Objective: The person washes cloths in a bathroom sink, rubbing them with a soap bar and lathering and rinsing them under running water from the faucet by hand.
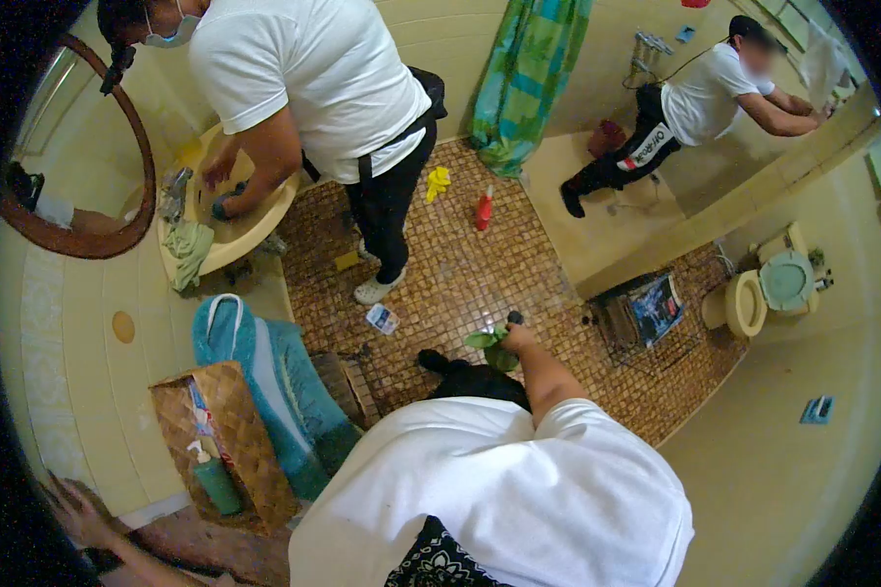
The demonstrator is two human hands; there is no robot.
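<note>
My right hand (519, 338) is closed around a crumpled green cloth (500, 354), held out low in front of me over the brown tiled floor (440, 303). A small dark thing (515, 318) shows at the far side of that hand; I cannot make out what it is. At the lower left edge, my left hand (80, 514) has its fingers spread against the pale wall, holding nothing. Nearest to it is a woven basket (171, 391) with a green pump bottle (217, 487) and other items inside.
A person (303, 88) bends over the yellow sink (279, 210) at left; another (700, 108) works in the shower area. On the floor are a red bottle (484, 209), yellow gloves (438, 183) and a white packet (383, 318). The toilet (747, 303) stands at right. Blue towels (294, 382) hang by the basket.
</note>
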